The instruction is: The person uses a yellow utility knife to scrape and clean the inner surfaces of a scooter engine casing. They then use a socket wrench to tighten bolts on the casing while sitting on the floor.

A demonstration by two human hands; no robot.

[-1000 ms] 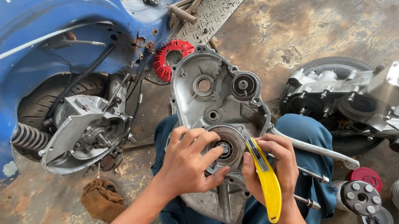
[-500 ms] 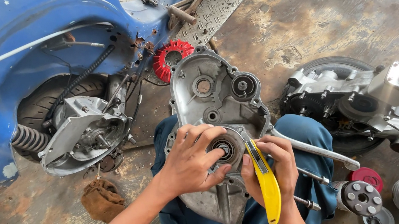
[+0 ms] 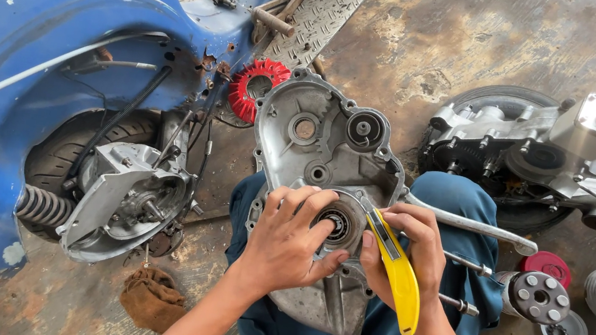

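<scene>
Aluminium engine case half lies flat across the person's lap, inner face up. Bearing sits in its round bore near case centre, between both hands.

Handling, as a judgement: the case is a rigid, heavy casting, oily so likely slippery; thin rim and gasket face would chip if dropped. Best held by the outer rim or thick bosses, not the bearing race. The bearing is steel and stiff, seated in the bore, with only its edge to grip.

Left hand: comes in from 7 o'clock, palm down, fingers spread and curled onto the bearing's rim at its 9 o'clock side, thumb low near 5.

Right hand: comes in from 5 o'clock, fingers closed round a yellow-handled tool, tip laid at the bearing's 2 o'clock edge.

Outward: metal lever at 3 o'clock, red fan wheel at 11, blue scooter body with exposed engine at 9, second engine at 2, brown rag at 8.
</scene>
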